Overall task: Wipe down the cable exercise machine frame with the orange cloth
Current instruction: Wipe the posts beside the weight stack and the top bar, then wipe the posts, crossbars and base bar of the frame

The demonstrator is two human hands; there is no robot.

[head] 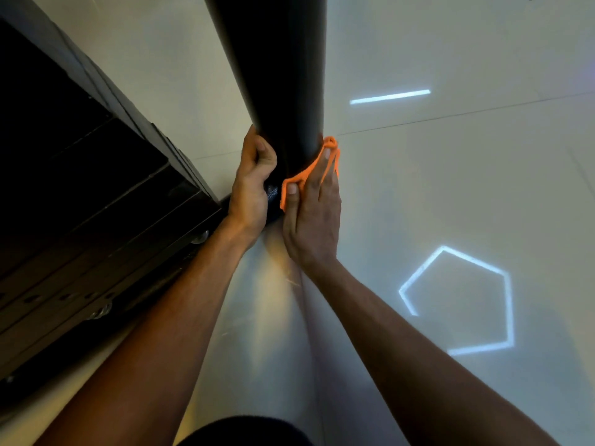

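1. Step in hand: wiping the lower part of the thick black upright post (283, 75) of the cable machine frame, near its foot on the glossy pale floor (450, 188).
2. Right hand (314, 217): fingers straight, pressing the crumpled orange cloth (291, 183) flat against the post's right side.
3. Left hand (252, 185): fingers curled against the post's left side, apparently bracing; it holds no cloth.
4. Long axis: the post runs from the hands toward the top edge of the view; the cloth drapes partly around it.
5. Next move, as judged: slide the cloth along or around the post, keeping pressure.
6. The dark weight stack (80, 188) stands to the left.
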